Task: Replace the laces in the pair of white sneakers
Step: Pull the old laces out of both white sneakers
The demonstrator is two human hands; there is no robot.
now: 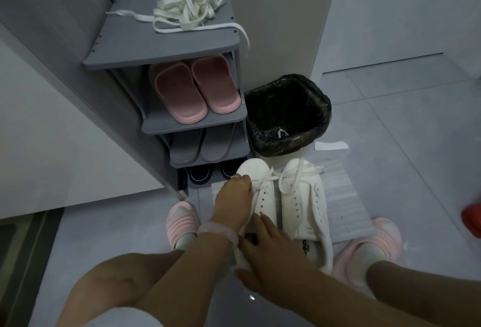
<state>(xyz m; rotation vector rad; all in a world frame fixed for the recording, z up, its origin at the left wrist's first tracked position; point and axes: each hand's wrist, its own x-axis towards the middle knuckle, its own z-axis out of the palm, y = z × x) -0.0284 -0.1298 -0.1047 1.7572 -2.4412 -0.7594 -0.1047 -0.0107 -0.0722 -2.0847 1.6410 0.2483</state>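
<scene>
Two white sneakers stand side by side on a sheet of paper (346, 204) on the floor. The left sneaker (263, 196) has a lace through only its lowest eyelets. My left hand (234, 199) pinches that lace (263, 183) near the toe. My right hand (270, 251) grips the heel and collar of the same shoe. The right sneaker (304, 204) has its lace (294, 178) threaded loosely near the toe, ends trailing. A tangled pile of white laces (190, 6) lies on top of the grey shoe rack (130, 50).
The rack holds pink slippers (195, 89), grey slippers (205, 147) and dark shoes (208, 173). A bin with a black liner (286, 113) stands right of it. My feet wear pink slippers (182, 220). A red object (472, 220) lies at the right edge.
</scene>
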